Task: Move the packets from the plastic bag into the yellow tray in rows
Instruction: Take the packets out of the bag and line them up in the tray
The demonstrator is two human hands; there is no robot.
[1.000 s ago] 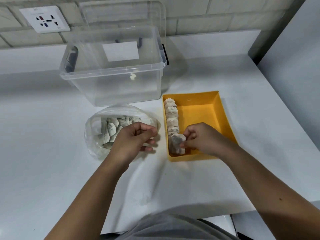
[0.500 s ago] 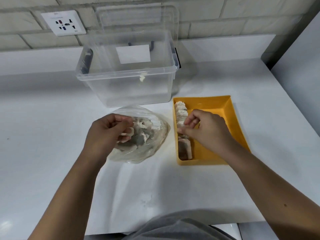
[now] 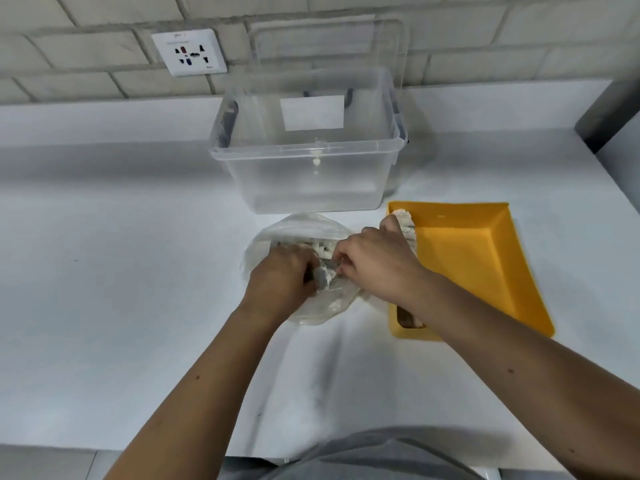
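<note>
Into the plastic bag!
Left grip clamps it, right grip pinches 1 packet; lift clear toward 3 o'clock.

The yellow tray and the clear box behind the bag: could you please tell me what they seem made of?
The yellow rectangular tray looks like opaque moulded plastic, smooth and faintly glossy, its sloped walls in one piece. The clear storage box seems rigid transparent plastic: the surfaces behind show through it.
</note>
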